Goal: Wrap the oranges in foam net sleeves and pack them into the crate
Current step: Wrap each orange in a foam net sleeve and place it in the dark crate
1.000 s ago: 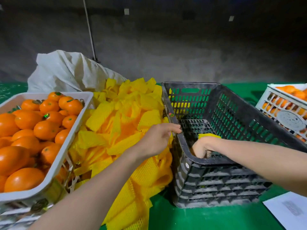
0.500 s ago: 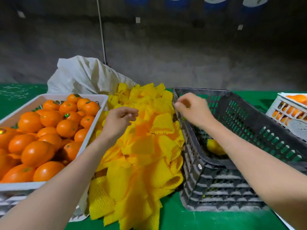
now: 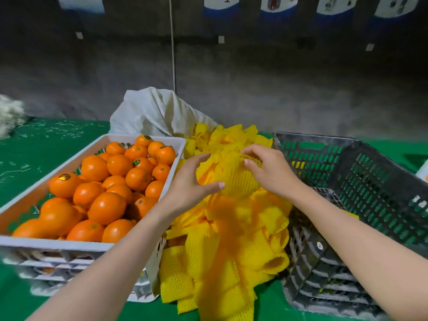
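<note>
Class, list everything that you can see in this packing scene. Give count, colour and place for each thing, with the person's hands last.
oranges: a heaped crateful, orange, in the white crate
white crate: one, white, left on the table
foam net sleeves: a loose pile, yellow, between the two crates
dark crate: one, dark grey, right of the pile
sack: one, off-white, behind the pile
table cover: one, green, under everything
held sleeve: one, yellow, above the pile, in both hands
left hand: one, grips the held sleeve
right hand: one, pinches the held sleeve
</note>
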Motion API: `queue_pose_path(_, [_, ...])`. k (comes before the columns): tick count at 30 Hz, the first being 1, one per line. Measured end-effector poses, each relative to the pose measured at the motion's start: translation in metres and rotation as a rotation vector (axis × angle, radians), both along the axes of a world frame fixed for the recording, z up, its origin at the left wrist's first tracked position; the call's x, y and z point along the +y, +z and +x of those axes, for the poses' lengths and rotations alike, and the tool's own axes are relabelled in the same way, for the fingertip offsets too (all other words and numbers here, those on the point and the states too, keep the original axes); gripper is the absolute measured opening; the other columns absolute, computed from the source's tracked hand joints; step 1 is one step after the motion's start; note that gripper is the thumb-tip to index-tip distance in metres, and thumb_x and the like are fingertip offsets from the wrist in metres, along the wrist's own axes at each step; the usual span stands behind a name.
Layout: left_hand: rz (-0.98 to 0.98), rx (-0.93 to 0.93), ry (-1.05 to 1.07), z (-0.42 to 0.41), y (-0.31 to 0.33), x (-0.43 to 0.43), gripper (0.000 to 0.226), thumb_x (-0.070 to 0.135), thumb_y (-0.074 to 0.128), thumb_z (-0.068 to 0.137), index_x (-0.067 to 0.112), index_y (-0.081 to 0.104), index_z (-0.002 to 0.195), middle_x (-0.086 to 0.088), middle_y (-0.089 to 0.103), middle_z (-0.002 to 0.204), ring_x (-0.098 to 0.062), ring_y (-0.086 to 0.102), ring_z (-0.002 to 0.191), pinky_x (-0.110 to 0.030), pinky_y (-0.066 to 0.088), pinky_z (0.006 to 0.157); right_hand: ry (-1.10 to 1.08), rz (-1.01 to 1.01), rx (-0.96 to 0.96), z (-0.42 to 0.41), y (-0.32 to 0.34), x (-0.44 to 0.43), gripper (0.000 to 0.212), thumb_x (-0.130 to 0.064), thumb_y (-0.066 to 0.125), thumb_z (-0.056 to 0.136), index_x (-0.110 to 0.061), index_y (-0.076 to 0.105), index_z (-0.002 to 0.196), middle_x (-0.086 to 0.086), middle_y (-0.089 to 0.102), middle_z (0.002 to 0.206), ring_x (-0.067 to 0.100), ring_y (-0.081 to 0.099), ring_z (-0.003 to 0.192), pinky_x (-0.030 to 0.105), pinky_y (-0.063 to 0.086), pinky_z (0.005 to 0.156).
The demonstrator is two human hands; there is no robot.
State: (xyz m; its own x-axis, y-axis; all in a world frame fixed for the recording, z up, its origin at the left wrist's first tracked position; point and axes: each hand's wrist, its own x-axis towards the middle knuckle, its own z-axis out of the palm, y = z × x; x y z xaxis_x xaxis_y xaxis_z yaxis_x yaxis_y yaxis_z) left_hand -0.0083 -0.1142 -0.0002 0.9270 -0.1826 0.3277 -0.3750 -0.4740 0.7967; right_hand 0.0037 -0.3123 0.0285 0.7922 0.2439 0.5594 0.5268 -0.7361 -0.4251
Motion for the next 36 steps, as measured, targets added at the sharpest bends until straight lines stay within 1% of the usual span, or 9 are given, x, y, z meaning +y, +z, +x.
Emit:
queue_pose_path(2, [0.085, -0.050, -0.036, 0.001, 0.004, -0.006, 0.058, 0.029, 0.077, 0.077, 0.018, 0.053, 0.129, 0.011, 0.048, 0.121, -0.003, 0.043, 0.114, -0.019, 0.034, 0.092, 0.075, 0.058, -0.005, -0.010, 0.005, 0.009, 0.019, -0.009, 0.059, 0.089, -0.009, 0.063, 0.107, -0.007, 0.061, 0.098, 0.013, 0.057, 0.094, 0.020, 0.038, 0.081])
queue_pose_path(4, [0.137, -0.117, 0.018, -0.001, 0.008, -0.008, 0.021, 0.030, 0.076, 0.079, 0.017, 0.059, 0.081, 0.004, 0.054, 0.083, -0.007, 0.048, 0.075, -0.025, 0.034, 0.067, 0.135, 0.148, 0.036, -0.017, 0.007, 0.015, 0.022, -0.010, 0.061, 0.089, -0.018, 0.058, 0.109, -0.015, 0.057, 0.098, 0.006, 0.055, 0.091, 0.014, 0.040, 0.080])
queue_pose_path(7, [-0.006, -0.051, 0.023, -0.002, 0.001, -0.002, 0.048, 0.026, 0.074, 0.081, 0.015, 0.034, 0.057, 0.003, 0.027, 0.055, -0.012, 0.024, 0.053, -0.031, 0.019, 0.054, 0.079, 0.143, 0.001, -0.020, -0.001, 0.020, 0.028, -0.017, 0.065, 0.086, -0.019, 0.055, 0.113, -0.004, 0.059, 0.108, 0.012, 0.055, 0.102, 0.019, 0.040, 0.087])
queue_pose_path(11, [-0.073, 0.025, 0.057, -0.010, -0.007, 0.012, 0.048, 0.029, 0.075, 0.081, 0.017, 0.033, 0.058, 0.006, 0.024, 0.053, -0.008, 0.021, 0.046, -0.025, 0.017, 0.050, 0.020, -0.015, -0.101, -0.017, -0.017, 0.036, 0.029, -0.022, 0.074, 0.078, -0.007, 0.068, 0.101, 0.011, 0.059, 0.101, 0.024, 0.052, 0.099, 0.020, 0.033, 0.085])
queue_pose_path(15, [0.072, -0.045, 0.151, -0.012, -0.012, 0.026, 0.049, 0.035, 0.074, 0.080, 0.017, 0.033, 0.061, 0.005, 0.022, 0.054, -0.009, 0.019, 0.047, -0.025, 0.016, 0.045, 0.106, 0.185, 0.122, -0.009, -0.021, 0.060, 0.023, -0.022, 0.077, 0.074, -0.016, 0.055, 0.081, -0.005, 0.053, 0.073, 0.011, 0.048, 0.069, 0.016, 0.036, 0.063])
queue_pose_path(19, [0.044, -0.115, -0.038, -0.012, -0.011, 0.047, 0.046, 0.035, 0.068, 0.084, 0.016, 0.032, 0.062, 0.001, 0.020, 0.059, -0.010, 0.020, 0.050, -0.026, 0.016, 0.050, 0.238, 0.297, 0.270, 0.005, -0.021, 0.081, 0.027, -0.015, 0.066, 0.085, -0.020, 0.047, 0.068, -0.010, 0.037, 0.060, -0.001, 0.035, 0.053, 0.016, 0.030, 0.053])
queue_pose_path(23, [0.033, -0.049, -0.044, -0.001, 0.002, 0.087, 0.031, 0.050, 0.048, 0.084, 0.024, 0.059, 0.071, -0.003, 0.057, 0.065, -0.013, 0.052, 0.062, -0.024, 0.040, 0.056, 0.288, 0.303, 0.240, 0.012, -0.021, 0.098, 0.024, -0.009, 0.056, 0.092, -0.016, 0.044, 0.073, -0.007, 0.035, 0.065, -0.001, 0.034, 0.056, 0.018, 0.029, 0.055])
queue_pose_path(30, [0.832, 0.309, 0.306, 0.014, -0.011, 0.178, 0.056, 0.059, 0.072, 0.071, 0.028, 0.055, 0.115, -0.002, 0.046, 0.107, -0.028, 0.047, 0.112, -0.036, 0.042, 0.087, 0.325, 0.210, 0.264, 0.018, -0.026, 0.112, 0.016, -0.010, 0.055, 0.092, -0.016, 0.047, 0.080, -0.008, 0.039, 0.068, -0.007, 0.040, 0.057, 0.012, 0.032, 0.055])
queue_pose_path(36, [0.513, 0.292, 0.256, 0.002, -0.026, 0.191, 0.059, 0.036, 0.081, 0.070, 0.031, 0.050, 0.121, -0.001, 0.052, 0.105, -0.018, 0.055, 0.090, -0.026, 0.046, 0.062, 0.432, 0.457, 0.524, 0.016, -0.023, 0.134, 0.023, -0.003, 0.053, 0.092, -0.020, 0.056, 0.077, -0.013, 0.057, 0.062, -0.012, 0.052, 0.056, 0.007, 0.039, 0.055])
